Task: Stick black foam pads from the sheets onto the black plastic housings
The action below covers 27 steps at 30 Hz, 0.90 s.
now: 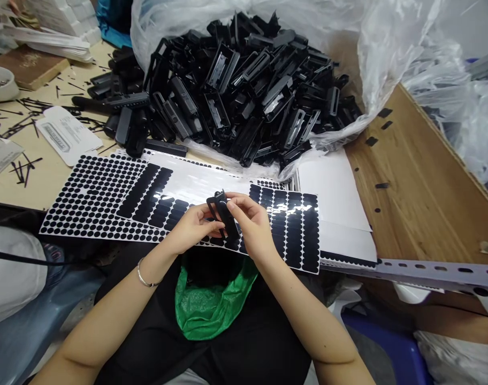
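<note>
My left hand point(193, 227) and my right hand point(250, 219) are both closed on one black plastic piece point(228, 219). It looks like a long narrow case with an open frame beside it, held tilted above the sheets. My left fingers grip the frame side; my right thumb and fingers pinch the upper end of the case. Under my hands lie sheets of black oblong stickers point(294, 227) and a sheet of round black stickers point(95, 198). A green plastic bag point(206, 313) hangs open at my lap, just below my hands.
A large heap of similar black pieces point(244, 91) fills a clear plastic bag point(372, 59) behind the sheets. Printed card point(65, 133), thin black pins point(25, 168) and a white bowl point(1, 85) sit at left. A wooden board point(412, 198) with a raised edge is at right.
</note>
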{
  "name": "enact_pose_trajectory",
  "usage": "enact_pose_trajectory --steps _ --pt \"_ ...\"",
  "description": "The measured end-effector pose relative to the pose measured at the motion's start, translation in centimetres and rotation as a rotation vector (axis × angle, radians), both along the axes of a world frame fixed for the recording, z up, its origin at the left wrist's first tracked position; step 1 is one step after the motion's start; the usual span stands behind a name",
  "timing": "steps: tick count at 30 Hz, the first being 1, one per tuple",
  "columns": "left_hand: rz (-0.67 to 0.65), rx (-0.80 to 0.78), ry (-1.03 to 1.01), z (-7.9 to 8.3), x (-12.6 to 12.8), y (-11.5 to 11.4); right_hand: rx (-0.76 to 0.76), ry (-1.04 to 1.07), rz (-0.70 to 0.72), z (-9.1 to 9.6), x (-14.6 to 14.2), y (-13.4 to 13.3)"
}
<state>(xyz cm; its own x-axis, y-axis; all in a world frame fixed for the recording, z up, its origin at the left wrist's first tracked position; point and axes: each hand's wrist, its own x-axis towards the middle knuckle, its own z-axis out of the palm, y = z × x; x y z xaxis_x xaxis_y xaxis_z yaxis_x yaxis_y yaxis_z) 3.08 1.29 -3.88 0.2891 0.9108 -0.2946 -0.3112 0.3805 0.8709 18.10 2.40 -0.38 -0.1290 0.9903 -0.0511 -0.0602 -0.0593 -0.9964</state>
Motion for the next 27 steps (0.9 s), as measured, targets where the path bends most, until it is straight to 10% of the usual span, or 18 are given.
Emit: enact_pose_trajectory --steps 16,27 --pt "-0.026 0.003 0.003 0.16 -0.24 -0.04 -0.255 0.183 0.059 0.66 0.35 0.25" --pt "-0.033 0.000 0.017 0.42 -0.25 -0.02 -0.147 0.130 0.037 0.35 0.08 -0.17"
